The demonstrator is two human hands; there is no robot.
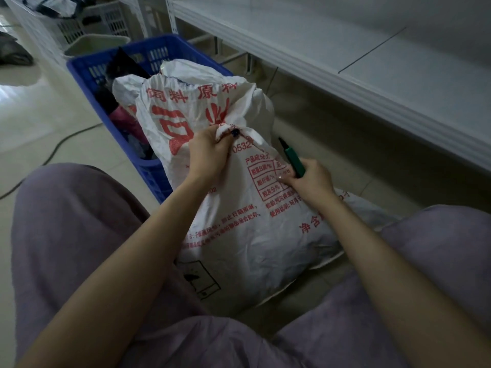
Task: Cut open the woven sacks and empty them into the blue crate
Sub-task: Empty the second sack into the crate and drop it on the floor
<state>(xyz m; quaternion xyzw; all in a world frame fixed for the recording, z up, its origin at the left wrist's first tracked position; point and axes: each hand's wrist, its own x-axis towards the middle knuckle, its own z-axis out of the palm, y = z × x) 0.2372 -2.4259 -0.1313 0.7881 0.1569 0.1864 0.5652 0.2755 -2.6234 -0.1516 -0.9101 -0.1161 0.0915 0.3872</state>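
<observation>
Head view: we note the left hand (208, 152) gripping the tied neck (233, 132) of the woven sack (239, 221) against the blue crate (155, 173), and the right hand (309, 179) holding a green cutter (294, 161) just beside it, blade aimed at that neck.

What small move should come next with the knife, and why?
Probably bring the green knife to the dark tie and cut it. The left hand grips the bunched neck of the white sack, still tied shut; the right hand holds the knife short of it, blade pointing there.
</observation>
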